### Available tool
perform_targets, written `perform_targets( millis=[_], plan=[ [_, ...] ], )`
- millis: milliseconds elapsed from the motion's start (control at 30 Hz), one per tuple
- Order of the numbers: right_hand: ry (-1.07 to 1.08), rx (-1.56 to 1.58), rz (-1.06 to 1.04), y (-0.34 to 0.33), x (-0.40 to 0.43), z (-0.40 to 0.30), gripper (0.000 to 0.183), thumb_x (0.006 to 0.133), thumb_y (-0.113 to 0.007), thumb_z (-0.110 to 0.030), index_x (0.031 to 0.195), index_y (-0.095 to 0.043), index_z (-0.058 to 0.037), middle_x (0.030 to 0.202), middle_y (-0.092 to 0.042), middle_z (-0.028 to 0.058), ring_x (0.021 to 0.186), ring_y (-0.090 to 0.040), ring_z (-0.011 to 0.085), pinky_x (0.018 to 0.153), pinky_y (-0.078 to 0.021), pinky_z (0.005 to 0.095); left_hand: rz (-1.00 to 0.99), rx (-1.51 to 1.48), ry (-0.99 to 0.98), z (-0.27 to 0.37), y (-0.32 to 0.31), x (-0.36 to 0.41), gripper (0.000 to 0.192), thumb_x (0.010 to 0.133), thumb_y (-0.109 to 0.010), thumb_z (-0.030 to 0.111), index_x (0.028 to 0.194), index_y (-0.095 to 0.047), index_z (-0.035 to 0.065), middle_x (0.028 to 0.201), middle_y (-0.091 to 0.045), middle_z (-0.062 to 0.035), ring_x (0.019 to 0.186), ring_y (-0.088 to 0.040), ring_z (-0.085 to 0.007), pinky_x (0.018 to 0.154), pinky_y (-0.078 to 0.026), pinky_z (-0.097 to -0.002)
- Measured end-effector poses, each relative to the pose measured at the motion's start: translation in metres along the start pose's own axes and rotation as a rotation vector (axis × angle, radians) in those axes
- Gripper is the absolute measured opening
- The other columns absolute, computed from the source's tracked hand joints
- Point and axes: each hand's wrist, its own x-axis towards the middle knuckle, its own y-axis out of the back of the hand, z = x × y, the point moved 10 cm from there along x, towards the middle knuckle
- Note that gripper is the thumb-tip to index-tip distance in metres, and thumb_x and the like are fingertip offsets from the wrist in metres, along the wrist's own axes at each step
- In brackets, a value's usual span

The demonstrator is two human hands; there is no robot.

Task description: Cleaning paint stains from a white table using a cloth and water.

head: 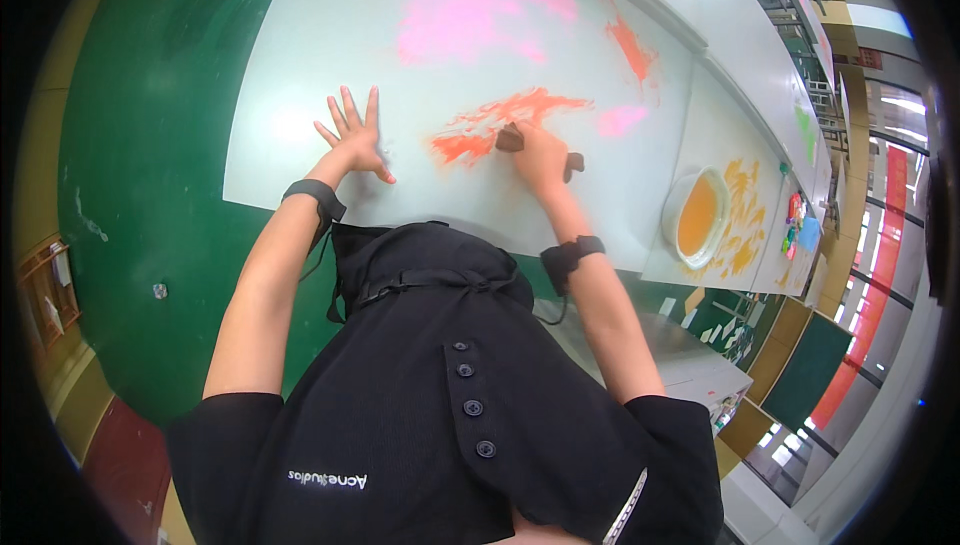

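My right hand [541,156] grips a crumpled brown cloth [511,138], whose ends stick out on both sides of the fist. The cloth rests on a white tabletop [420,204], at the lower right edge of a streaky orange paint smear [465,146]. To the left, my left hand [356,140] is spread out on the bare white surface, fingers apart and holding nothing. A large pink patch [457,20] colours the tabletop farther away. A smaller pink spot [622,120] and another orange smear [631,48] lie to the right.
On the adjoining table at right stands a white basin [673,207] of orange liquid, beside yellow-orange smears [742,211]. Colourful small items [792,226] lie beyond it. Green floor [150,170] spreads at left, with a small crumpled scrap [160,291]. A grey cabinet [675,365] stands at lower right.
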Motion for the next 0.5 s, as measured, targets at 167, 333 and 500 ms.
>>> perform_targets(
  millis=[167, 333, 500],
  plan=[
    [0.317, 0.033, -0.235, -0.022, -0.024, -0.031, 0.019, 0.069, -0.056, -0.007, 0.087, -0.062, -0.0118, 0.091, -0.063, 0.0070, 0.075, -0.062, 0.0303, 0.064, -0.0479, 0.0403, -0.013, 0.010, 0.003, -0.004, -0.004, 0.000, 0.152, 0.039, -0.089, 0.037, 0.139, 0.025, 0.0214, 0.137, 0.031, -0.0319, 0.125, 0.031, -0.0493, 0.093, 0.008, -0.0709],
    [0.087, -0.013, -0.020, -0.005, -0.004, -0.016, 0.020, 0.070, -0.055, -0.006, 0.088, -0.062, -0.0121, 0.087, -0.063, 0.0077, 0.075, -0.062, 0.0298, 0.064, -0.0478, 0.0405, -0.009, 0.019, 0.002, -0.002, -0.003, -0.001, 0.152, 0.038, -0.089, 0.037, 0.139, 0.024, 0.0214, 0.137, 0.031, -0.0316, 0.125, 0.031, -0.0493, 0.093, 0.008, -0.0712],
    [0.234, 0.013, -0.281, -0.020, -0.016, -0.025, 0.030, 0.063, -0.056, 0.001, 0.089, -0.062, -0.0132, 0.091, -0.063, 0.0072, 0.083, -0.060, 0.0306, 0.068, -0.0477, 0.0388, -0.009, -0.004, -0.008, -0.003, -0.005, 0.000, 0.151, 0.039, -0.088, 0.037, 0.139, 0.024, 0.0210, 0.137, 0.031, -0.0315, 0.125, 0.031, -0.0491, 0.092, 0.009, -0.0714]
  ],
)
